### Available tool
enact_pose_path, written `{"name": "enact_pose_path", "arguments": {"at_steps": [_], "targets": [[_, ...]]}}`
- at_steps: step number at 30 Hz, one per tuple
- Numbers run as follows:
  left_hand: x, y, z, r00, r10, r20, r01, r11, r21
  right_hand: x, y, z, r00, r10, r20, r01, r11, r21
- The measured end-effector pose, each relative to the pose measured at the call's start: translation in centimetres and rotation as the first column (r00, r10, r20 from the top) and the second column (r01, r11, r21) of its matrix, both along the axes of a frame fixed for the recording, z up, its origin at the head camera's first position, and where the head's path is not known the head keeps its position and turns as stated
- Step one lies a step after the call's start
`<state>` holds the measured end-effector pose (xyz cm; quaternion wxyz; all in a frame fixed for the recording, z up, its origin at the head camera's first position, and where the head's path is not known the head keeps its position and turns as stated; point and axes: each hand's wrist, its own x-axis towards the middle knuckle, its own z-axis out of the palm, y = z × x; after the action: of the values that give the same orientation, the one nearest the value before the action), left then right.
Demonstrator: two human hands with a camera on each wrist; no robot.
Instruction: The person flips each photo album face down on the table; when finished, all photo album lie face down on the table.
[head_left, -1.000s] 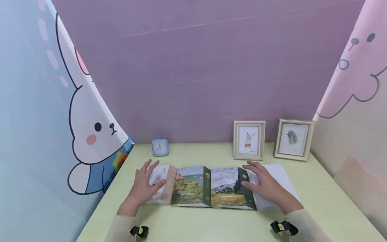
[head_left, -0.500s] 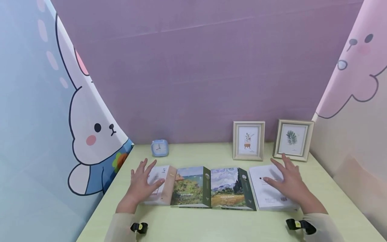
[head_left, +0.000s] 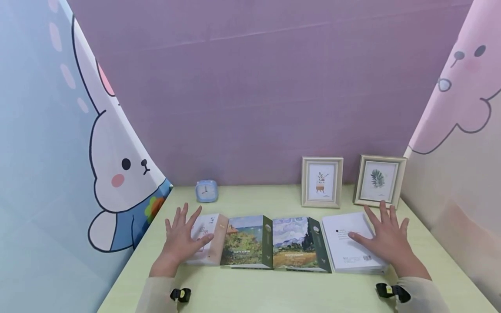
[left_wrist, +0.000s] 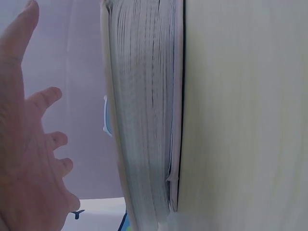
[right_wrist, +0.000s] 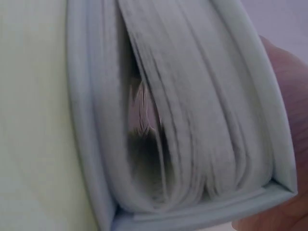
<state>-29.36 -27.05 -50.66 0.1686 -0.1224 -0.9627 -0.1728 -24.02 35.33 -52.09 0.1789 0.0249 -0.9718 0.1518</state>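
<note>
Several thick photo albums lie side by side in a row on the table. At the left end is a white-and-beige album [head_left: 219,241]; my left hand [head_left: 178,241] hovers at its left part, fingers spread. In the left wrist view its page edges [left_wrist: 139,106] show beside my palm. Two albums with painted landscape covers, a garden-and-sea one [head_left: 244,245] and a wheat-field one [head_left: 291,245], lie in the middle. My right hand [head_left: 391,239] is spread over the right side of a white album [head_left: 342,248]. In the right wrist view its pages [right_wrist: 192,110] bulge apart.
A small blue alarm clock [head_left: 206,191] stands at the back left of the pale table [head_left: 266,291]. Two picture frames stand at the back right, a plant-pot print [head_left: 322,182] and a leaf print [head_left: 379,180]. A purple backdrop [head_left: 250,100] rises behind.
My right hand has moved right, from the wheat-field album's spine to the white album's right side, uncovering its cover. My left hand has shifted slightly left. The albums look unmoved.
</note>
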Motion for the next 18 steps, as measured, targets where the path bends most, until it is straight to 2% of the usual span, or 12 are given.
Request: {"name": "enact_pose_path", "arguments": {"at_steps": [11, 18], "targets": [[0.20, -0.02, -0.05, 0.999, -0.016, -0.038, 0.016, 1.000, -0.008, 0.08, -0.20, 0.06, 1.000, -0.009, 0.001, 0.009, 1.000, -0.003], [0.13, -0.01, -0.31, 1.000, -0.010, 0.011, 0.010, 1.000, 0.005, 0.08, -0.19, -0.18, 1.000, -0.010, -0.011, 0.010, 1.000, -0.003]]}}
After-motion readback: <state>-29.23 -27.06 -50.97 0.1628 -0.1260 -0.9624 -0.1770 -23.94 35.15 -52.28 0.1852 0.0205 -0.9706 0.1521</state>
